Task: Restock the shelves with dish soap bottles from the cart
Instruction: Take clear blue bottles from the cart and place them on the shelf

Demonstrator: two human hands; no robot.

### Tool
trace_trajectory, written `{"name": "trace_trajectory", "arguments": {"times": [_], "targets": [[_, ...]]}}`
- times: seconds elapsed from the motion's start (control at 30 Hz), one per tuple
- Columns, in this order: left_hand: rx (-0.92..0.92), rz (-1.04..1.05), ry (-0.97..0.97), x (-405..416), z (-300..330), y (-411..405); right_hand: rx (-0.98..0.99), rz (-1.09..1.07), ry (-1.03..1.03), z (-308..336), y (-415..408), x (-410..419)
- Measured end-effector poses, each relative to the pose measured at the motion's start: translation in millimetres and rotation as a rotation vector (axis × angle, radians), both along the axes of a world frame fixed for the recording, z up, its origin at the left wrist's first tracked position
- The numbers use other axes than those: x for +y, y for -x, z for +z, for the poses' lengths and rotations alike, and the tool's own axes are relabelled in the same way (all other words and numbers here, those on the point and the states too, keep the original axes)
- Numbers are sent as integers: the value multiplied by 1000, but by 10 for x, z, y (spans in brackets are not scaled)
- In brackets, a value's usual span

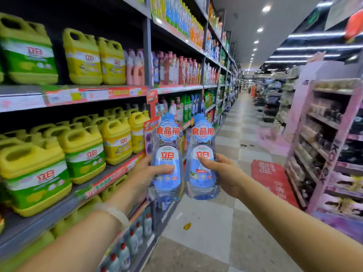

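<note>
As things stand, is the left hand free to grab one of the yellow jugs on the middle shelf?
Probably not: the left hand already grips a blue dish soap bottle. The yellow jugs sit unobstructed beside it, so only its load stands in the way.

Jug-packed shelves [117,91] left; open aisle floor [225,154] ahead.

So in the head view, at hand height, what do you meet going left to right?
Yellow jugs on the shelf → left hand → the blue bottle it grips → second blue bottle → right hand → red floor mat → pink display rack.
</note>
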State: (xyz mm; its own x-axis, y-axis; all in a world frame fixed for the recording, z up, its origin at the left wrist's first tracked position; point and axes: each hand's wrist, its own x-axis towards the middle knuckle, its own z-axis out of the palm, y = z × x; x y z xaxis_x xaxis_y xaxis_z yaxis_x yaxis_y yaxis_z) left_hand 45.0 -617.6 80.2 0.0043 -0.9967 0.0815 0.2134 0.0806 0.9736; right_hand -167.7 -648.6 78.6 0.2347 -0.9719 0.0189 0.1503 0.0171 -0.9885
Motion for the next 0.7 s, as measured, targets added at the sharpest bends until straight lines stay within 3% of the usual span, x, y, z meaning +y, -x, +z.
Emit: {"name": "trace_trajectory", "arguments": {"times": [0.27,0.7], "targets": [[-17,-49,42,-1820,17,555,16,-52,58,-37,531,-1763],[-37,184,135,-4850,616,792,20,122,172,681,655,-5087]]}}
